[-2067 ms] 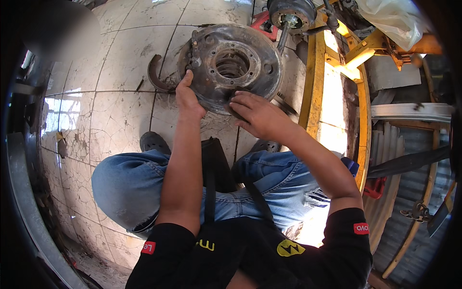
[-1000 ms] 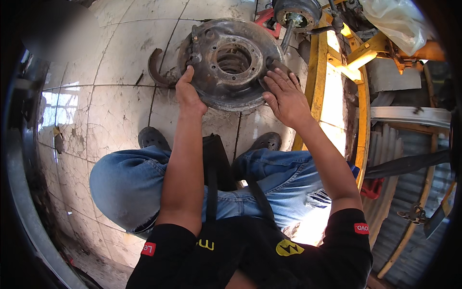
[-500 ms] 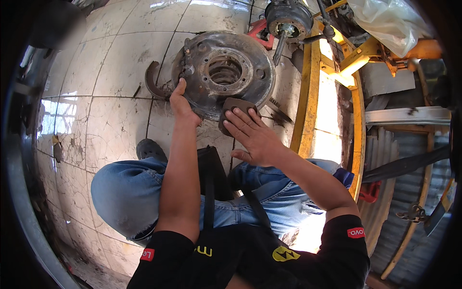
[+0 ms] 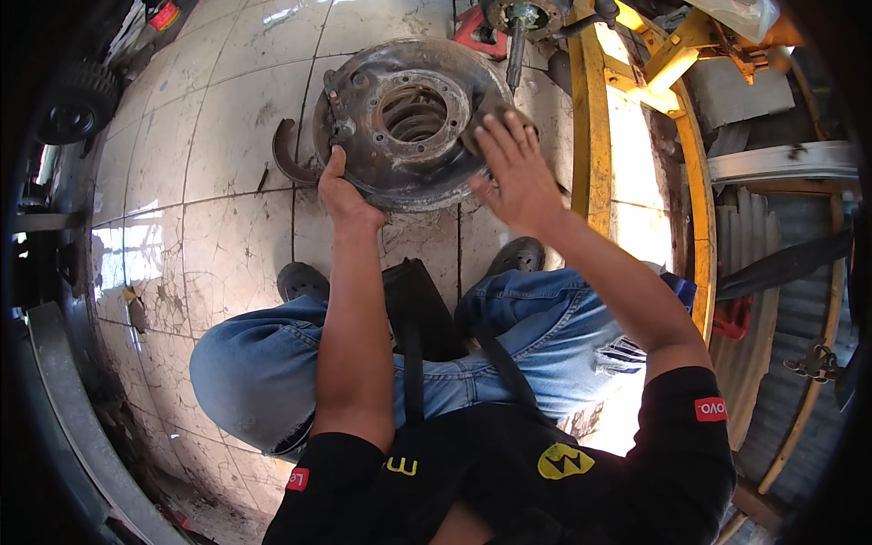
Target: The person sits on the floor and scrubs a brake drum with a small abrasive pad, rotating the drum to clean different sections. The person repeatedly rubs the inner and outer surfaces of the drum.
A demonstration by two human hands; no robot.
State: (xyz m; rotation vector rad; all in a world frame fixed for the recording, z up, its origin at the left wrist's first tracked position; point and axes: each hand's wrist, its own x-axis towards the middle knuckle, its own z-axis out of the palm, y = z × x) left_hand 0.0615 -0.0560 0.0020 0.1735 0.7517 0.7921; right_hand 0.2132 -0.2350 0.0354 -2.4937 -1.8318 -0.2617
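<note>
A round, dark metal brake backing plate [image 4: 368, 173] with a large central hole and a ring of bolt holes is propped in front of me. Through its hole shows a coil spring [image 4: 413, 116]. My left hand [image 4: 350, 200] is closed on the plate's near left rim, thumb on top. On the right side of the plate, my right hand [image 4: 522, 186] lies with fingers stretched over a dark brown sheet [image 4: 472, 136] that looks like sandpaper, pressing it to the metal. The hand and sheet are slightly blurred. Just left of the plate lies a curved brake shoe [image 4: 287, 156].
A yellow metal frame [image 4: 592, 136] runs along the right. Beyond the plate are a hub with a shaft [image 4: 518, 50] and a red stand [image 4: 480, 34]. A black wheel [image 4: 77, 104] is at the far left. Cracked pale tiles [image 4: 227, 154] cover the floor.
My right hand and the brown sheet have moved from the plate's near edge up and around to its right side. The left hand keeps its hold. The view has shifted slightly.
</note>
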